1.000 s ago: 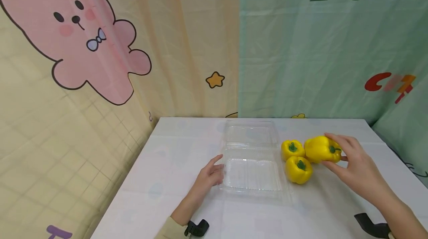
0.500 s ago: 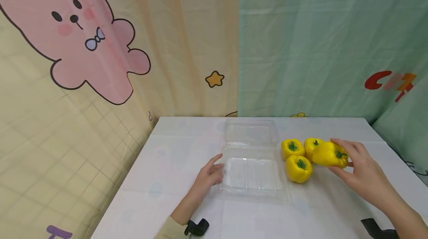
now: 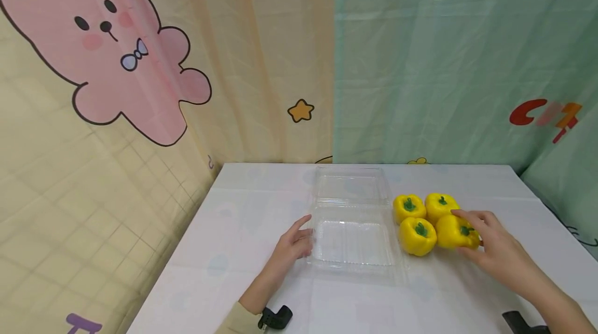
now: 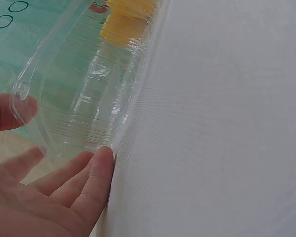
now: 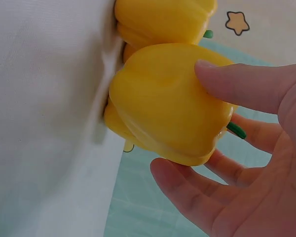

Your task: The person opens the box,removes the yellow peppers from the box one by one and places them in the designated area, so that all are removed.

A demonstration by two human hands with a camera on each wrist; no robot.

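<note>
My right hand (image 3: pixel 497 240) grips a yellow bell pepper (image 3: pixel 450 232) by its stem side, tilted so the green stem faces the palm. In the right wrist view the thumb lies on one side of this pepper (image 5: pixel 160 98) and the fingers on the other. It sits right against more yellow bell peppers: one behind (image 3: pixel 438 206), one to its left (image 3: pixel 417 239), one at the back left (image 3: pixel 407 213). My left hand (image 3: pixel 290 245) rests at the left edge of a clear plastic clamshell box (image 3: pixel 353 243), fingers fairly straight, fingertips touching its side wall (image 4: pixel 79 128).
The clamshell's lid (image 3: pixel 350 184) lies folded back behind its base. Everything stands on a white-covered table (image 3: pixel 224 251). Patterned curtains (image 3: pixel 261 64) hang beyond the far edge. Black wrist mounts (image 3: pixel 275 318) are strapped to both forearms.
My right hand has brought the gripped pepper toward me and down, from over the back pepper to the spot in front of it. That back pepper now shows. The left hand has stayed put.
</note>
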